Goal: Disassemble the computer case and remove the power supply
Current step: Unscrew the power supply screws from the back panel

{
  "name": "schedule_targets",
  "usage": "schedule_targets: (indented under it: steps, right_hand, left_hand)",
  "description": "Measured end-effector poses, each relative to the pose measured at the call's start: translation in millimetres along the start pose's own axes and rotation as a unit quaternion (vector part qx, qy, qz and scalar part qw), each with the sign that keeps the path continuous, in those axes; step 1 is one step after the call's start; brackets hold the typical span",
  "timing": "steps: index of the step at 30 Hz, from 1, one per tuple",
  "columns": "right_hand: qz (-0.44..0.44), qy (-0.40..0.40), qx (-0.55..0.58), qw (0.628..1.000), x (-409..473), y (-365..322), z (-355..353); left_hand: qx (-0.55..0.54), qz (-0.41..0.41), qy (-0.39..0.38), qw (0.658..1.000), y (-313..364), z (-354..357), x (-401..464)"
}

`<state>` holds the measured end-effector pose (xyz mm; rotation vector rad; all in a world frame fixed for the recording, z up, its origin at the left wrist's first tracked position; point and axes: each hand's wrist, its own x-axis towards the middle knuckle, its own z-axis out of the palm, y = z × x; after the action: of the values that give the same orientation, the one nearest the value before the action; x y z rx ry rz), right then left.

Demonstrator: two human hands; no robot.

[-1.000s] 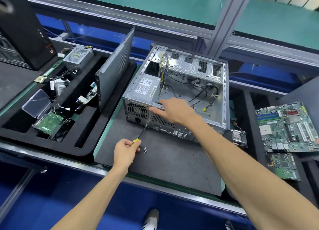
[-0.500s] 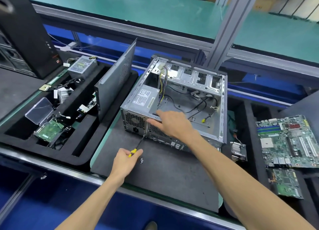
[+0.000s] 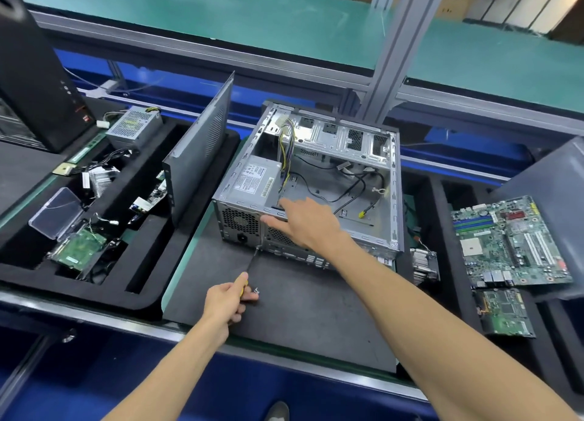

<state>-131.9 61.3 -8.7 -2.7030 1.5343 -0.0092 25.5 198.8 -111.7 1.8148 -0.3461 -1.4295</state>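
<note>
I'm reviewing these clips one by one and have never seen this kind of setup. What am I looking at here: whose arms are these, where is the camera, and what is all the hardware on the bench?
There is no robot here. The one view comes from a camera worn on a person's head, looking down at their own bare arms.

On the dark grey bench mat lies an open silver metal computer case, side panel off. The grey boxed power supply still sits in its near left corner, with coloured wires running from it.

The left hand grips a yellow-handled screwdriver, its tip at the case's rear panel. The right hand rests on the case's rear top edge, fingers straight, apparently steadying it.

Around it: a grey perforated side panel standing upright to the left, a black foam tray of removed parts, and a green motherboard to the right.
</note>
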Motion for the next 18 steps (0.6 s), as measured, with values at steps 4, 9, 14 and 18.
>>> schedule_targets:
  steps: [4, 9, 14, 18]
  right_hand:
    - [0.003, -0.018, -0.001, 1.000, 1, -2, -4]
    - [-0.001, -0.037, 0.000, 0.999, 4, 0, -5]
    - [-0.019, -0.022, -0.010, 1.000, 6, 3, -1]
    - [-0.023, -0.017, -0.017, 0.999, 7, 4, -1]
  left_hand:
    - [-0.011, -0.020, -0.033, 0.999, 3, 5, -2]
    - [0.087, 0.086, -0.023, 0.992, -2, 7, 2]
    - [0.142, 0.161, 0.073, 0.974, -9, -6, 7]
    - [0.026, 0.104, 0.009, 0.994, -9, -7, 7]
